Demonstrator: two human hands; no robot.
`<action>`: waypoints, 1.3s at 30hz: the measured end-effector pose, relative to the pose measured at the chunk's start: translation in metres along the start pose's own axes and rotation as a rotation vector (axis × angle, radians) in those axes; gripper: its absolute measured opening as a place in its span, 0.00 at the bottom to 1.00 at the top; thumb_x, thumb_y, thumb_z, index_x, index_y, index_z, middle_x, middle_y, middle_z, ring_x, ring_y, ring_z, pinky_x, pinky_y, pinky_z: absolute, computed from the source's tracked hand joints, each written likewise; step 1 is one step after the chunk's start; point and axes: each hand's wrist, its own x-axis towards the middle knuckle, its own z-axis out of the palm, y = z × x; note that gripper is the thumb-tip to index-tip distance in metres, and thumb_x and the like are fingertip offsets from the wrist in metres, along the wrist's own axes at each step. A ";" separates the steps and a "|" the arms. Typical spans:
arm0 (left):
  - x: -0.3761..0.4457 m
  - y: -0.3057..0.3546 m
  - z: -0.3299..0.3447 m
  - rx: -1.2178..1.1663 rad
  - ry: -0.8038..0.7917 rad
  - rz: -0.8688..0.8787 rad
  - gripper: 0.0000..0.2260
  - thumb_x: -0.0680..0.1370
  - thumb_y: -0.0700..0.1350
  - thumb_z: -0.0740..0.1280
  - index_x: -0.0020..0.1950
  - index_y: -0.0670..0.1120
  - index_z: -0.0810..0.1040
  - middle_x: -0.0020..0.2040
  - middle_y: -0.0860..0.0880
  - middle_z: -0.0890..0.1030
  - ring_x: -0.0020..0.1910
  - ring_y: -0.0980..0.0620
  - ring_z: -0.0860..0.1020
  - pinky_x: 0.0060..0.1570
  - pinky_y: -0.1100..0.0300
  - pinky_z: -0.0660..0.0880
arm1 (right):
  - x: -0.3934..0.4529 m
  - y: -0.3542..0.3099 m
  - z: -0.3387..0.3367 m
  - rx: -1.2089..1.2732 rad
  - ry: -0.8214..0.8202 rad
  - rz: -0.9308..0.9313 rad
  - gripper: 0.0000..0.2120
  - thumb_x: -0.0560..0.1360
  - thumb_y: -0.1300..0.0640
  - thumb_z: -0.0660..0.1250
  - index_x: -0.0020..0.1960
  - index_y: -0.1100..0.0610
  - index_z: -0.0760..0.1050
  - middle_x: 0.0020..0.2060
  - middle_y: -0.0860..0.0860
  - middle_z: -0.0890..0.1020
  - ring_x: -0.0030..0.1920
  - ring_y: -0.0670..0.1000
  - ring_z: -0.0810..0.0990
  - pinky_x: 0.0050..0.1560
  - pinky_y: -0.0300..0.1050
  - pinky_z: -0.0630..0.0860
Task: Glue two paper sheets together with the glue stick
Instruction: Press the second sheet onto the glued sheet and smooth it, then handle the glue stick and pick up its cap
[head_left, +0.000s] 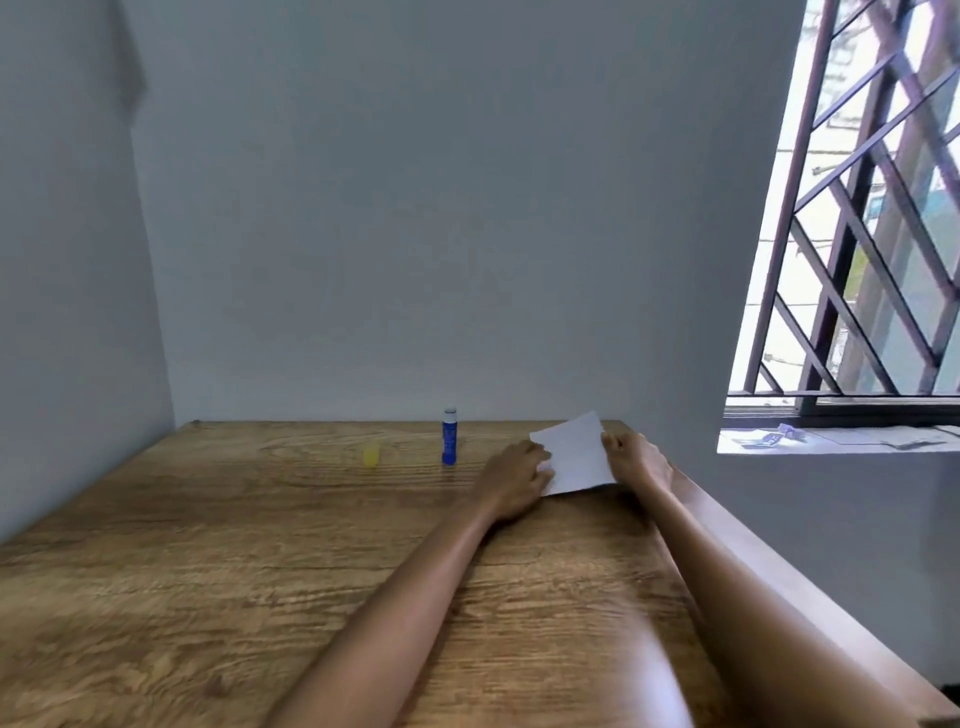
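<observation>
Paper (576, 454) lies right of centre on the desk (260, 571), near its far right edge, held at both sides: left hand (517, 480) fingers curled on one edge, right hand (636, 457) pinching the other. Whether both sheets are stacked cannot be told. The uncapped glue stick (450, 436) stands nearby, its cap (371, 455) apart; a careless reach could topple it, and a sheet might slide off.

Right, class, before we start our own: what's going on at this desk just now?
A person is working at a wooden table with both hands on white paper near its far right corner. The left hand holds the paper's left edge and the right hand its right edge. The blue glue stick stands upright to the left, untouched, with its yellow cap off and lying further left. Whether this is one sheet or two cannot be told.
</observation>
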 end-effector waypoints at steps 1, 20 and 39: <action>0.006 0.003 0.006 0.009 -0.050 -0.005 0.18 0.81 0.48 0.54 0.67 0.41 0.71 0.69 0.43 0.70 0.65 0.44 0.70 0.62 0.51 0.68 | 0.005 0.004 0.002 -0.041 -0.023 0.016 0.20 0.80 0.48 0.53 0.56 0.61 0.76 0.56 0.62 0.80 0.57 0.62 0.77 0.51 0.49 0.69; -0.056 -0.046 -0.057 0.143 0.706 0.107 0.08 0.77 0.38 0.60 0.53 0.41 0.76 0.53 0.43 0.77 0.49 0.48 0.75 0.46 0.55 0.73 | -0.055 -0.097 0.046 0.079 -0.097 -0.633 0.24 0.75 0.49 0.66 0.67 0.57 0.65 0.65 0.56 0.70 0.61 0.57 0.74 0.54 0.51 0.73; -0.060 -0.096 -0.064 -0.716 0.445 -0.200 0.14 0.79 0.49 0.63 0.62 0.45 0.74 0.55 0.48 0.77 0.55 0.49 0.78 0.49 0.61 0.74 | -0.099 -0.164 0.094 0.703 -0.235 -0.575 0.08 0.77 0.60 0.63 0.56 0.55 0.71 0.44 0.50 0.81 0.40 0.49 0.81 0.38 0.41 0.76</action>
